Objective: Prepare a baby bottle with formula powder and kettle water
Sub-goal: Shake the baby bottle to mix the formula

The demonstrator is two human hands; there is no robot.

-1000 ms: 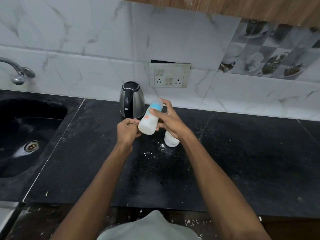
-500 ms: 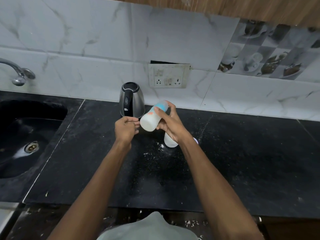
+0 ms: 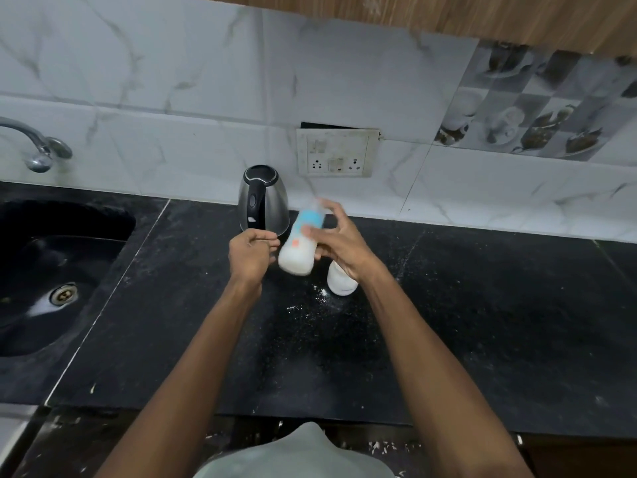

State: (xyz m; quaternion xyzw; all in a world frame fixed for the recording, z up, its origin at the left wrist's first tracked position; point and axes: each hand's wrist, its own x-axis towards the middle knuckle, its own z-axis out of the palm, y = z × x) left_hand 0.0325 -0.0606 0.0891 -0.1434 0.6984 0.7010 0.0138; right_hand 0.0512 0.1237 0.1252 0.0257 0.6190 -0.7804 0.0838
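1. Mixing step: right hand (image 3: pixel 339 244) clasps the milky baby bottle (image 3: pixel 300 244), tilted above the counter (image 3: pixel 482 322) before the kettle (image 3: pixel 263 201).
2. Left hand (image 3: pixel 250 251) loosely curled, empty (just beside the bottle's base).
3. Next, probably: set it upright.

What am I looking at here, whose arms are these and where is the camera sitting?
There is no machine here. A person wears a wide-angle camera on the head, looking forward and down, so the two bare arms reaching in from below are their own. The right hand grips a tilted baby bottle with white liquid inside; it looks blurred, so it is probably moving. The left hand is loosely curled beside it; whether it holds anything is unclear. On the black counter stand a steel kettle by the wall and a small white container, partly hidden by the right hand, with spilled white powder nearby. A sink lies to the left.
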